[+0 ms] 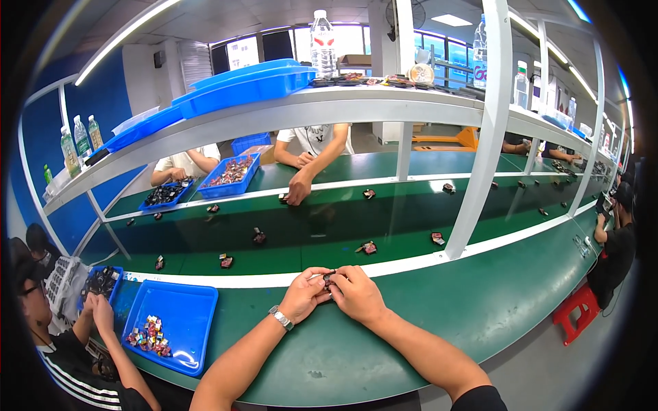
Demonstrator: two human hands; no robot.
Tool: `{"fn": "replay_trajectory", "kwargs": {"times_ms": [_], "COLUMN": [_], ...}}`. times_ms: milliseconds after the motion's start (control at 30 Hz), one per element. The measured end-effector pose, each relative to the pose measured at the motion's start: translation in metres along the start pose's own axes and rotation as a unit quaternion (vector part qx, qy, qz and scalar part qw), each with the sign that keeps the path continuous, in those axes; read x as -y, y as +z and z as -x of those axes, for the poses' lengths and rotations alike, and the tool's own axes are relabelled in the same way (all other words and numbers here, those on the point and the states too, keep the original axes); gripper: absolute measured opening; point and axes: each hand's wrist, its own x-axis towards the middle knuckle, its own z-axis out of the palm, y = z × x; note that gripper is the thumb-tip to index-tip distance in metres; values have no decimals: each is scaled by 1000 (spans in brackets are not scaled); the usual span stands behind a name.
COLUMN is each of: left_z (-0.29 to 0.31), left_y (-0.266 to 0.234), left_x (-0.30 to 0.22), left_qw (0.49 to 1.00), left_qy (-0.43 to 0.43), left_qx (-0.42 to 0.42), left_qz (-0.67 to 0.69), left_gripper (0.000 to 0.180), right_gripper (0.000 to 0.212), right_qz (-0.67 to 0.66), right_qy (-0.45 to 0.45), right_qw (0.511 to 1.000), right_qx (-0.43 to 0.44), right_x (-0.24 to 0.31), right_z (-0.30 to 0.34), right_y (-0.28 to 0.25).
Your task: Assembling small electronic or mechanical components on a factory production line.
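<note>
Both of my hands meet above the near edge of the green bench, fingertips closed around a small dark part [330, 279] with a bit of red on it. My left hand [301, 299], with a metal watch on its wrist, grips the part from the left. From the right, my right hand [359, 296] pinches the same part. Fingers cover most of it, so its exact kind cannot be made out. Left of my forearm lies a blue tray [199, 312] holding a loose pile of small colourful pieces [149, 337].
Past the white rail [274, 279] runs a green conveyor belt [315, 236] with scattered small dark parts [369, 247]. A white post [483, 137] carries the shelf [329, 103] overhead. Co-workers sit across the belt and at my left, near a blue tray [232, 179].
</note>
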Motion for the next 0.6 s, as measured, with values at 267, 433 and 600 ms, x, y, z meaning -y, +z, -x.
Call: {"fn": "replay_trajectory", "kwargs": {"times_ms": [267,433,600], "left_z": [-1,-1,0], "left_y": [-3,-1,-2], "left_x": [3,2,2], "left_qw": [1000,1000,1000], "left_qy": [-3,-6,-4], "left_qx": [-2,0,0], "left_qz": [-5,-9,-11], "left_gripper": [25,25,25], "right_gripper": [13,10,14], "right_qz": [26,29,39], "right_qy": [-13,-18,-9], "right_qw": [1000,999,999], "right_qx": [12,11,2], "right_x": [-2,-4,-4], "right_z": [1,2,3], "right_y": [3,2,7]}}
